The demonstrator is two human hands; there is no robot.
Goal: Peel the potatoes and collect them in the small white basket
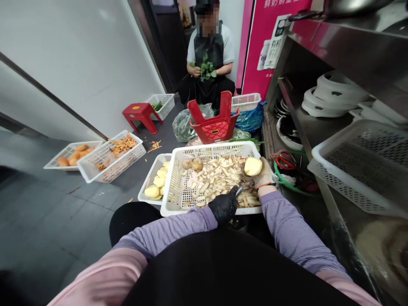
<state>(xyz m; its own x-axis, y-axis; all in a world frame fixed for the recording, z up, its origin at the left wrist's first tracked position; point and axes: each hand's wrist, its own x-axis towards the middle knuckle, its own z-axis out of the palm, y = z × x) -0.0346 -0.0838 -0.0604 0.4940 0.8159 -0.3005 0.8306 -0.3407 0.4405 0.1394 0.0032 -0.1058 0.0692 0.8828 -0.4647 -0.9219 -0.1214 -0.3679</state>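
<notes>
My left hand [224, 207], in a black glove, is closed around what looks like a peeler [239, 191], whose metallic end points up and to the right. A peeled, pale yellow potato [253, 166] sits in my right hand [264, 173], with the fingers wrapped round it from the right. Both hands are over the right part of a white plastic basket [168, 193]. Inside that basket lie a heap of potato peelings [216, 176] and an unpeeled brown potato [197, 164], with another beside it. The blade of the peeler is too small to make out.
Left of the basket, peeled potatoes [152, 191] fill a lower white basket. Further left are baskets of orange peelings [123, 145] and orange vegetables [73, 159]. An upturned red stool [213, 127] stands ahead; a co-worker [208, 51] holds leafy greens. Metal shelving [318, 140] borders the right.
</notes>
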